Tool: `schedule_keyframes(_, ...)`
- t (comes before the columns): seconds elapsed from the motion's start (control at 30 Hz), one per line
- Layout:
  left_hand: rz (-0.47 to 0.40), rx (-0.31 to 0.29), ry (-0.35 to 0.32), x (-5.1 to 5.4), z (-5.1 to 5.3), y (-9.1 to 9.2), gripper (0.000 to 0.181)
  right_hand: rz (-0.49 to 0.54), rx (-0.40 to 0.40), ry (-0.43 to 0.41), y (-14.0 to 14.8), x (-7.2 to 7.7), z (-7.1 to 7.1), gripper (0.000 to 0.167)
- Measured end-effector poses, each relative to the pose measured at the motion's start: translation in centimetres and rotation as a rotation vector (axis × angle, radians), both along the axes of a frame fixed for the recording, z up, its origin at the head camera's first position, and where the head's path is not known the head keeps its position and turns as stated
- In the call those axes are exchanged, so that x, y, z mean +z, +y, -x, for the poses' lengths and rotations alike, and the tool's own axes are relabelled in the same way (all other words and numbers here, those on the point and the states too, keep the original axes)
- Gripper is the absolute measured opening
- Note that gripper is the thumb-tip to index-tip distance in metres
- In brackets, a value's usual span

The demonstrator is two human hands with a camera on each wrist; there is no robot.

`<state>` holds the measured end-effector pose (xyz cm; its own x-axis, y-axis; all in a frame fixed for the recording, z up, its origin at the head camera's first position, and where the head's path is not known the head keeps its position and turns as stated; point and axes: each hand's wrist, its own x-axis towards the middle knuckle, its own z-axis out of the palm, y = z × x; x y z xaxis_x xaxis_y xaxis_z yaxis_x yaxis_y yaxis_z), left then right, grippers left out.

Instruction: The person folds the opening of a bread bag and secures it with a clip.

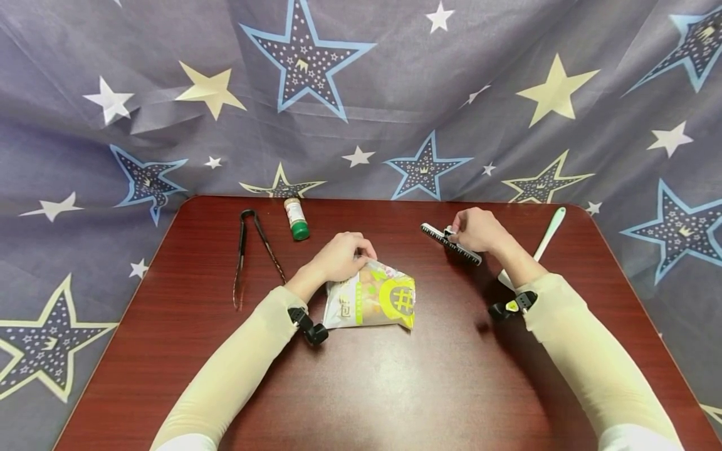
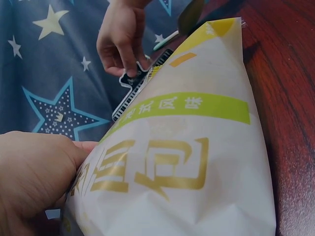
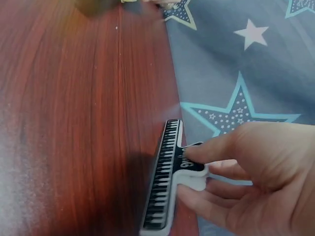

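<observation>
You are holding a piano-key patterned clip (image 3: 165,169) in your right hand (image 1: 478,228), thumb on one face of its lettered grip and fingers on the other, so that hand is clamped on the clip. The clip is sitting over the far right part of the table (image 1: 366,401), its long bar slanting; whether its mouth is parted cannot be told. It is standing near the bread bag (image 1: 372,300) but apart from it, to the right of it and farther from you.

Your left hand (image 1: 341,255) is gripping the bag at its upper left edge, fingers curled; the fingertips are partly hidden by the bag in the left wrist view. The bag is resting near the middle of the table, showing white, yellow and green print.

Beyond these, black tongs (image 1: 242,241) are lying spread to the left of your left hand, bend pointing away from you. A green-capped shaker bottle (image 1: 296,220) is lying near the far edge, cap toward you. A pale green-handled spatula (image 1: 548,235) is lying at the right, partly covered by your right forearm. A star-printed cloth (image 1: 366,138) is hanging behind the table.
</observation>
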<state>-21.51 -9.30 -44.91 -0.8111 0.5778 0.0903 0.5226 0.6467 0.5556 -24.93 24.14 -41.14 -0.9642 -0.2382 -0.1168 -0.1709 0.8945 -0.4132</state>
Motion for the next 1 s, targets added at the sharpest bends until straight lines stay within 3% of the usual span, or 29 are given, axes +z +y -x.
schedule_keyframes(0.23,0.002,0.002,-0.001,0.1,0.1,0.0,0.018,0.166,-0.067,0.02,-0.3,1.2,-1.6,0.029)
schedule_keyframes(0.43,0.005,0.003,-0.011,0.2,0.1,0.1,0.019,0.487,-0.154,-0.036,-0.4,2.4,-3.4,0.033)
schedule_keyframes(0.53,0.003,0.006,-0.01,0.2,0.0,0.0,0.018,0.592,-0.182,-0.08,-0.5,3.0,-4.4,0.035)
schedule_keyframes(0.73,-0.001,0.004,-0.011,0.2,-0.1,0.0,0.018,0.609,-0.16,-0.087,-0.4,3.0,-6.0,0.033)
schedule_keyframes(1.0,0.007,0.006,-0.005,0.0,-0.1,0.0,0.018,0.638,-0.128,-0.089,-0.5,1.4,-7.4,0.03)
